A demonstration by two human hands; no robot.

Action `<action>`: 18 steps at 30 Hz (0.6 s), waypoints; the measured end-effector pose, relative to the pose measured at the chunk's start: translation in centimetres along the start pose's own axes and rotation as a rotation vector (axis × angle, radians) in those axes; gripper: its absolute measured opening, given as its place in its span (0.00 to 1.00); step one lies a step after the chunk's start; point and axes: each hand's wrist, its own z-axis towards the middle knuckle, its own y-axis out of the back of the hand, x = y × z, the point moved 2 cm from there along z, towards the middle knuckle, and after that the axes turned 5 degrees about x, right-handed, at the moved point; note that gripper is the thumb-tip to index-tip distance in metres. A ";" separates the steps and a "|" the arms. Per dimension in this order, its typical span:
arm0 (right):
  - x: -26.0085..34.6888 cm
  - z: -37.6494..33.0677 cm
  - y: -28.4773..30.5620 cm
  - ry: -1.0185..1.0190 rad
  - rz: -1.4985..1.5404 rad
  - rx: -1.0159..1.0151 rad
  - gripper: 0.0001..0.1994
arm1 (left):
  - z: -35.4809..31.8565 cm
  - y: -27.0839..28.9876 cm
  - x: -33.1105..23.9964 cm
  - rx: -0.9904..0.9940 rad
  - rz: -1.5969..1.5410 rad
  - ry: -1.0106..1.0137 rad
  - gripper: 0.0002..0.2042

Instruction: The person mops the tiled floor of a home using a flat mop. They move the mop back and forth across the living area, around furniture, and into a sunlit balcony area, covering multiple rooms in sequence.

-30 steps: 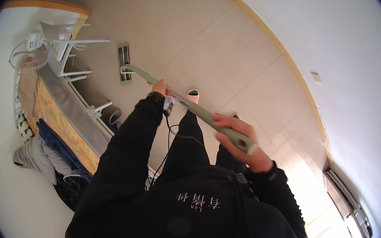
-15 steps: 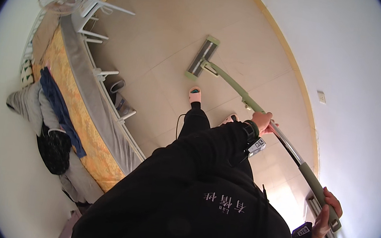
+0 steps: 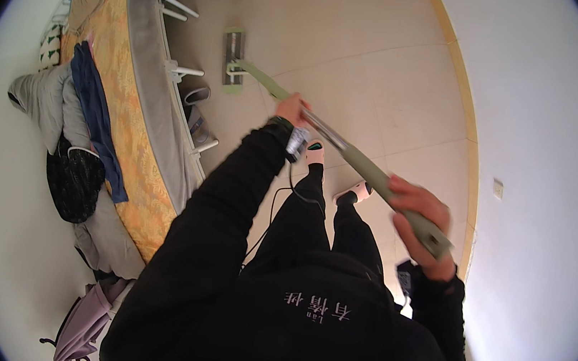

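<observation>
Pale tile floor (image 3: 361, 67) with a wall (image 3: 548, 126) on my right and a bed (image 3: 130, 125) with an orange cover on my left, clothes (image 3: 95, 113) heaped on it and shoes (image 3: 199, 115) tucked by its edge. My mop (image 3: 350, 155) runs from its flat head (image 3: 232, 59), sitting on the tiles right beside the bed, back up to me, and I reckon the head could snag the shoes or the bed's edge if I swing wide. Left hand (image 3: 292, 110) is wrapped round the pole midway, right hand (image 3: 419, 225) clenched on the green grip near the top end.
</observation>
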 end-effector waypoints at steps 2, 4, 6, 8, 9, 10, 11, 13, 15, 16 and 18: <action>-1.9 5.5 -4.5 0.005 0.041 0.046 0.11 | 2.6 6.9 -1.6 -0.128 -0.070 0.082 0.15; -3.1 9.0 -7.8 -0.003 0.042 0.063 0.11 | 4.2 10.9 -2.2 -0.272 -0.333 0.194 0.12; -3.0 9.8 -8.3 -0.026 0.032 0.043 0.10 | 4.4 11.7 -2.0 -0.226 -0.383 0.183 0.12; -2.2 9.4 -7.9 -0.063 0.021 0.060 0.10 | 3.3 10.8 -1.7 -0.174 -0.151 0.104 0.12; -1.5 9.0 -7.2 -0.073 0.009 0.073 0.09 | 2.8 9.6 -1.5 -0.170 -0.340 0.142 0.12; -0.6 8.6 -6.5 -0.088 -0.006 0.086 0.09 | 1.8 8.1 -1.4 -0.220 -0.494 0.102 0.12; 0.2 8.2 -5.9 -0.122 -0.013 0.089 0.09 | 0.7 7.1 -1.6 -0.184 -0.564 0.081 0.12; 1.9 7.5 -5.3 -0.130 -0.095 0.062 0.09 | -2.4 5.4 -2.2 -0.164 -0.614 0.059 0.10; 3.8 6.7 -4.4 -0.116 -0.073 0.010 0.08 | -5.2 3.4 -2.6 -0.182 -0.694 0.110 0.09; 4.7 6.4 -3.9 -0.110 -0.065 -0.007 0.07 | -6.8 2.9 -2.6 -0.137 -0.653 0.127 0.09; 5.9 6.0 -3.3 -0.095 -0.077 0.012 0.07 | -9.1 1.6 -2.5 -0.147 -0.757 0.144 0.09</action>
